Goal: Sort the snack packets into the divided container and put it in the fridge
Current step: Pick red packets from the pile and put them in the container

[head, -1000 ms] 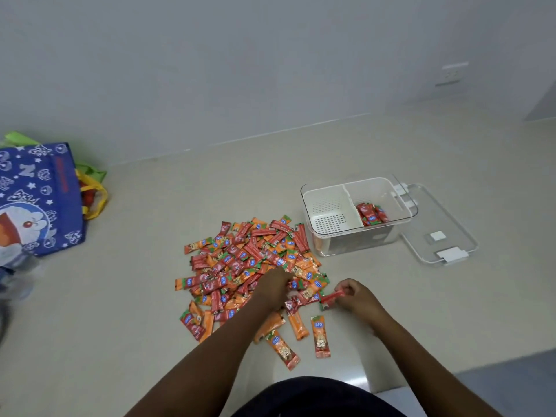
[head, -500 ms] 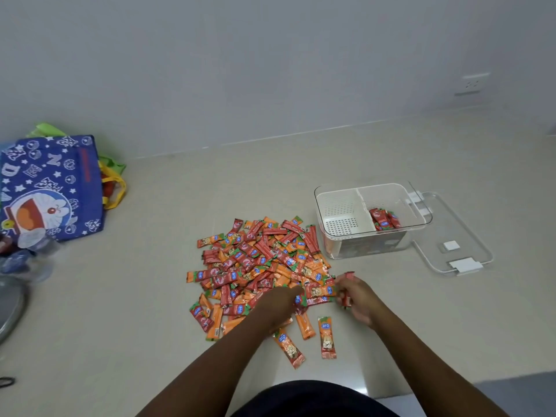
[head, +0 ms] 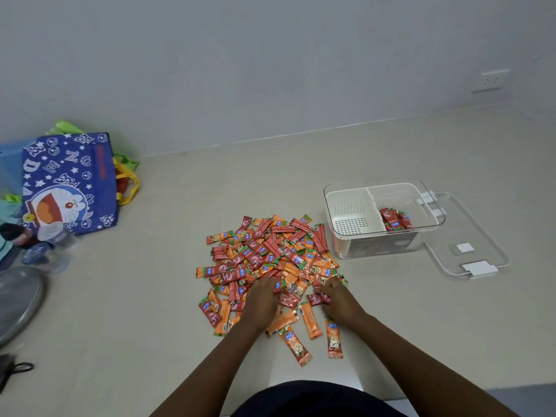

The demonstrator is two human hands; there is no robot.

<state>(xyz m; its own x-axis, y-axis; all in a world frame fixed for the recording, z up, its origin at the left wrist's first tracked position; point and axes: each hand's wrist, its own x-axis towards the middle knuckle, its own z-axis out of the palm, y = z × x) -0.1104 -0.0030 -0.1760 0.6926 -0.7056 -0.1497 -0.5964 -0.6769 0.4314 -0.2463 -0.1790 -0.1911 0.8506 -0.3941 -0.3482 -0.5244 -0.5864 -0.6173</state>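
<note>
Beige floor, left grip (head: 261, 296) flat on packet pile (head: 270, 254), right grip (head: 338, 297) pinching red packet (head: 318, 298).

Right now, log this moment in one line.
stage: sorting | left hand: on packet pile | right hand: pinching red packets | container: right compartment partly filled, left empty

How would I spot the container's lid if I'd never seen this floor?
Find the heap of red and orange snack packets on the beige floor, then the clear divided container with a white basket insert on its right. The flat clear plastic lid lies beside that, marked by white clips, holding nothing.
</note>
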